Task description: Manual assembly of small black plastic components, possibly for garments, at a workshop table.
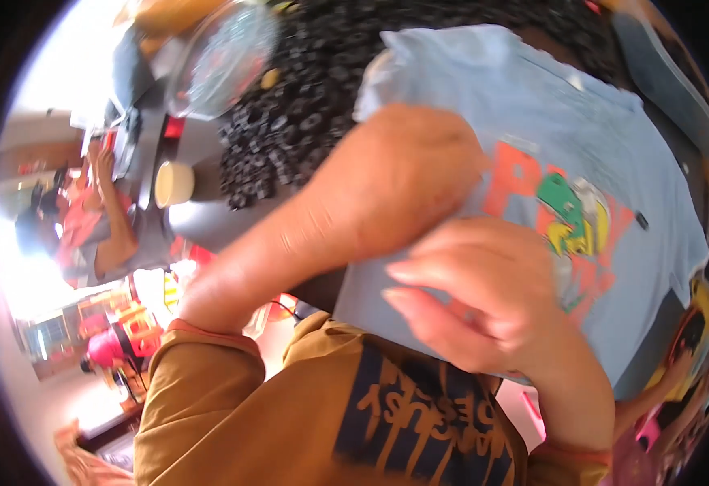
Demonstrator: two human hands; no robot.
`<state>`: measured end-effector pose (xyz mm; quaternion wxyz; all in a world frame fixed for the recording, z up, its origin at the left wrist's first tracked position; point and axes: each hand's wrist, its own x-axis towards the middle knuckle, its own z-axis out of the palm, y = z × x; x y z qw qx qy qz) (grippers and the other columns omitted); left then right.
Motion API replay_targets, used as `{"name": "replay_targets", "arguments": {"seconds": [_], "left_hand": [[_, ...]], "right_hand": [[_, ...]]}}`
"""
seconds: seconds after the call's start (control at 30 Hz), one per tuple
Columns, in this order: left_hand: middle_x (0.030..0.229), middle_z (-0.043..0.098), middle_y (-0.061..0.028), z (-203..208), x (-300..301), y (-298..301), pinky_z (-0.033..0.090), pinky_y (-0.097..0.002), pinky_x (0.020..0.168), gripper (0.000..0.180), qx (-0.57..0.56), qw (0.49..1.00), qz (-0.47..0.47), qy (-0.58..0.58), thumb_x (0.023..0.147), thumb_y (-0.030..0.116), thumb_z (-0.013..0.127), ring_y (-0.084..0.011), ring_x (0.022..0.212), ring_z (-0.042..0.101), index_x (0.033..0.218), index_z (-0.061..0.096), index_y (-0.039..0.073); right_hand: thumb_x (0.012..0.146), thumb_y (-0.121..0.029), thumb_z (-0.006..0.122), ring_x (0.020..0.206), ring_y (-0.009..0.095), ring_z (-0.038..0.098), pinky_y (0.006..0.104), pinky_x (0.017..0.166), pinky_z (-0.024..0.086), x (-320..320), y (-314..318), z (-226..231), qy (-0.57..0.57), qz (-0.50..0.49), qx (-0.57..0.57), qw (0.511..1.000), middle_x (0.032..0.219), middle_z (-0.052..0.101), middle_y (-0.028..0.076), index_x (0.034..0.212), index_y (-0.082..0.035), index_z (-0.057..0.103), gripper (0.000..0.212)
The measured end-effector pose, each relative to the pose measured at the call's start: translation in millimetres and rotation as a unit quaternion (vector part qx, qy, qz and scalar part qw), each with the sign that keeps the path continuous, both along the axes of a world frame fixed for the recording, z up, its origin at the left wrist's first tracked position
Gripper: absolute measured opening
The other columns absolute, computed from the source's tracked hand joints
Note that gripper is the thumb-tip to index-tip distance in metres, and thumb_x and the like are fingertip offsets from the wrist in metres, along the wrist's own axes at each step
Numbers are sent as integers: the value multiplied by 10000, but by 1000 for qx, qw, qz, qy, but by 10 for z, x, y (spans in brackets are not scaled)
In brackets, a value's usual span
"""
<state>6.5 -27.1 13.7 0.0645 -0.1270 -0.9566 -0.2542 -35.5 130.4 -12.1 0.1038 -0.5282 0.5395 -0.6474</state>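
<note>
A light blue T-shirt (654,154) with a colourful cartoon print lies spread over the table's near side, before my body. Over its left part, my left hand (423,166) is bent at the wrist, its back toward me and its fingers hidden. Just below and to the right, my right hand (484,283) hovers over the shirt, slightly blurred. Its thumb and forefinger point left with a small gap between them, and I see nothing in that gap. One small black piece (641,219) rests on the shirt, right of the print.
Beyond the shirt spreads a heap of small black pieces (306,105). A clear round tub (178,89) with bluish contents stands at the far left, and a cream cup (174,184) nearer. Another person (99,219) sits at left; other people's arms (654,393) show at lower right.
</note>
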Motion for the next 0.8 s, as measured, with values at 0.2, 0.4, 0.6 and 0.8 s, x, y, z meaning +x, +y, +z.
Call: {"name": "replay_targets", "arguments": {"seconds": [0.2,0.4,0.6,0.8], "left_hand": [[935,622,-102,-106,673,-15,463,-340,683,280,6,988,118,95,663,-6,694,-265,775,583,937,652,39],[889,615,-88,-227,765,-463,443,-373,719,177,-22,943,296,152,735,43,638,-293,815,583,912,643,45],[873,593,-81,-285,544,-703,428,-372,749,165,-156,932,293,143,760,83,629,-272,833,575,921,641,48],[869,580,-76,-228,549,-740,438,-330,747,173,-130,936,285,159,756,81,645,-243,797,583,928,655,58]], "right_hand": [[723,-21,602,557,190,542,269,498,419,-134,38,101,4,41,46,998,687,603,113,824,44,628,123],[645,28,690,509,161,537,247,432,382,-101,-48,33,21,31,59,998,660,608,86,813,2,643,176],[650,40,684,498,155,532,244,441,384,-112,-43,2,53,9,83,995,658,608,78,814,-2,642,175],[705,78,648,534,140,545,246,466,403,-89,-22,73,5,0,113,994,684,611,76,838,18,638,146]]}}
